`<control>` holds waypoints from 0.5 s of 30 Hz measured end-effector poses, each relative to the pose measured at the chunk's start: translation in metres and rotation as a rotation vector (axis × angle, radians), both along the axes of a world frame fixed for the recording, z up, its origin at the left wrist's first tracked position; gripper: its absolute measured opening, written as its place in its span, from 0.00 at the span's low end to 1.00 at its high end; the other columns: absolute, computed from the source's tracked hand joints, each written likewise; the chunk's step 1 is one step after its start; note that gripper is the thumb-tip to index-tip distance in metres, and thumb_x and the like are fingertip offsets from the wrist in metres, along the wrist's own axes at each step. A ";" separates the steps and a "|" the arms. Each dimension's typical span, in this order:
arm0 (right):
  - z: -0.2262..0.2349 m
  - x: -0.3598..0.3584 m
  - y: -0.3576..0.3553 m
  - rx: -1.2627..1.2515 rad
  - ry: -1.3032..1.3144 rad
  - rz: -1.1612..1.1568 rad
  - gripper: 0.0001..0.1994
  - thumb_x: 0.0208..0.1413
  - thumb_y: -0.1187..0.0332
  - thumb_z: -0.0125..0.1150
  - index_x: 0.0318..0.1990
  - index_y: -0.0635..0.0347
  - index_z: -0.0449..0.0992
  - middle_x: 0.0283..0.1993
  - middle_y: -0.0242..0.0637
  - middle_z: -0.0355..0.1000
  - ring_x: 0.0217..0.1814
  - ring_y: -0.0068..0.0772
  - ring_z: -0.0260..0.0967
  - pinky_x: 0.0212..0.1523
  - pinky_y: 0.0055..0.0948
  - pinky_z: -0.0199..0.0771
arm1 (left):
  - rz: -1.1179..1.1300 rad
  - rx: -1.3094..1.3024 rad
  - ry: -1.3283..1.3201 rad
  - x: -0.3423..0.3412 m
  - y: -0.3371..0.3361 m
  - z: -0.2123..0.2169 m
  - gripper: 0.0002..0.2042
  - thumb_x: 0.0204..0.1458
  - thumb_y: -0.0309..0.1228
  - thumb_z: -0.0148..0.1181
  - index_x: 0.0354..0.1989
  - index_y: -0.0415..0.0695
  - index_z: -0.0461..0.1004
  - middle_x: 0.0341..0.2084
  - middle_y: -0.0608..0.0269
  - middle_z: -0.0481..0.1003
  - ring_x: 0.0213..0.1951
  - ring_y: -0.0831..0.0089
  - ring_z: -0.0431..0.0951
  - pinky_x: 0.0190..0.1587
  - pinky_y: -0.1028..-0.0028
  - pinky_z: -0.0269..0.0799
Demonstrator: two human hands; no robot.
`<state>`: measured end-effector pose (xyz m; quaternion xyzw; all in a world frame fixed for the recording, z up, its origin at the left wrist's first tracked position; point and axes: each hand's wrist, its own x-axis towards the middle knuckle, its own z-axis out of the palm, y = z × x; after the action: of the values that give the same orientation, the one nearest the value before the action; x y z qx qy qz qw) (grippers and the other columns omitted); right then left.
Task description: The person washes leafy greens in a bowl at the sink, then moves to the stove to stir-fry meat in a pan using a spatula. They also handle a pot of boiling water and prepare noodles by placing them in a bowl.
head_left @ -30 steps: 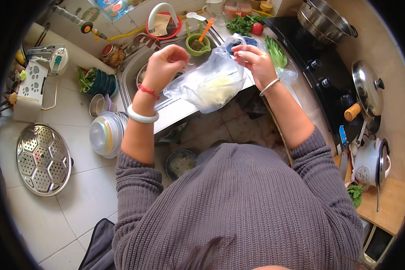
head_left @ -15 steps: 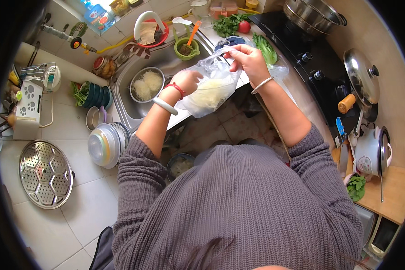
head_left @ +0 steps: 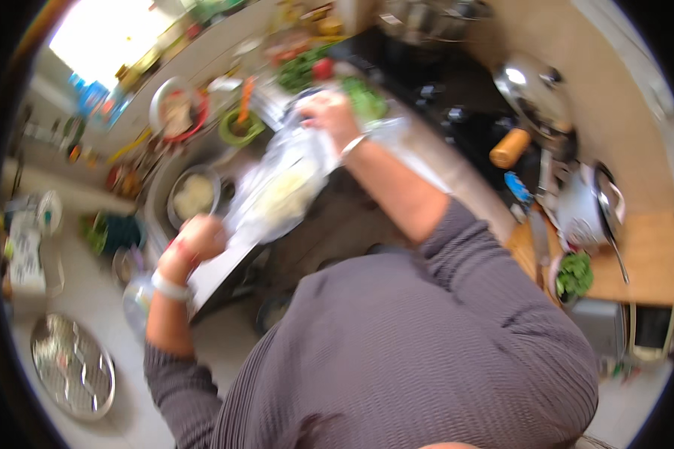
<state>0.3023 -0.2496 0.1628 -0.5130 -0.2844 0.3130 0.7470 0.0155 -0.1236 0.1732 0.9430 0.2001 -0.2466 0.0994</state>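
Item: clear plastic bag of pale food, stretched between both hands.
I am gripping its lower end in my left hand at 8 o'clock, its top in my right hand at 12, above the sink; contents are remaining inside, bag not yet emptied.

A clear plastic bag with something pale inside is stretched between both hands above the sink's edge. The right hand grips its upper end, the left hand its lower corner. Just beside the bag, a metal bowl of white food sits in the sink. A green bowl stands farther back. The whole view is blurred.
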 end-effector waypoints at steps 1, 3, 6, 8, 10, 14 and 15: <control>-0.001 0.002 0.005 0.039 -0.004 -0.044 0.07 0.39 0.73 0.62 0.28 0.64 0.73 0.23 0.33 0.71 0.23 0.20 0.65 0.25 0.21 0.67 | -0.045 -0.042 -0.268 -0.016 0.007 0.001 0.05 0.36 0.29 0.55 0.20 0.39 0.72 0.20 0.47 0.71 0.29 0.51 0.72 0.32 0.60 0.69; 0.015 -0.007 0.000 0.132 0.051 -0.077 0.07 0.39 0.75 0.59 0.29 0.68 0.75 0.24 0.34 0.72 0.24 0.19 0.66 0.29 0.19 0.66 | 0.131 -0.015 -0.576 -0.009 -0.015 0.046 0.02 0.38 0.23 0.55 0.21 0.39 0.70 0.22 0.49 0.70 0.28 0.53 0.71 0.32 0.63 0.67; 0.050 -0.020 -0.014 0.136 0.027 0.251 0.07 0.42 0.72 0.56 0.24 0.69 0.75 0.35 0.43 0.75 0.36 0.24 0.69 0.43 0.20 0.64 | 0.211 0.103 -0.932 -0.001 -0.022 0.076 0.03 0.44 0.20 0.54 0.29 0.39 0.70 0.23 0.62 0.69 0.25 0.69 0.70 0.27 0.75 0.66; 0.062 -0.032 -0.017 0.246 -0.100 0.429 0.08 0.46 0.71 0.56 0.28 0.68 0.76 0.32 0.40 0.75 0.36 0.25 0.70 0.44 0.23 0.67 | 0.310 -0.078 -1.007 0.017 -0.032 0.090 0.02 0.48 0.22 0.54 0.30 0.40 0.70 0.22 0.67 0.68 0.24 0.78 0.70 0.24 0.80 0.65; 0.064 -0.047 -0.016 0.262 -0.290 0.560 0.18 0.47 0.66 0.60 0.46 0.66 0.71 0.27 0.33 0.70 0.30 0.24 0.67 0.37 0.22 0.67 | 0.490 -0.364 -1.065 0.036 -0.046 0.099 0.01 0.51 0.23 0.53 0.31 0.40 0.69 0.21 0.69 0.67 0.24 0.84 0.69 0.22 0.83 0.64; 0.084 -0.069 -0.038 -0.109 -0.627 0.638 0.31 0.37 0.56 0.68 0.50 0.63 0.68 0.29 0.35 0.70 0.34 0.24 0.67 0.36 0.22 0.68 | 0.390 -0.608 -1.122 0.068 -0.061 0.110 0.02 0.51 0.22 0.51 0.33 0.39 0.69 0.22 0.70 0.69 0.23 0.86 0.68 0.21 0.86 0.62; 0.084 -0.075 -0.040 -0.076 -0.581 0.597 0.24 0.41 0.58 0.64 0.45 0.63 0.71 0.29 0.34 0.70 0.35 0.26 0.68 0.38 0.24 0.68 | 0.313 -0.602 -1.084 0.071 -0.060 0.107 0.03 0.51 0.21 0.51 0.34 0.38 0.69 0.24 0.69 0.70 0.25 0.86 0.68 0.26 0.86 0.63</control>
<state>0.2272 -0.2898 0.2471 -0.5020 -0.6080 0.3683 0.4926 0.0862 -0.1835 0.2801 0.8242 0.1787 0.2375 0.4821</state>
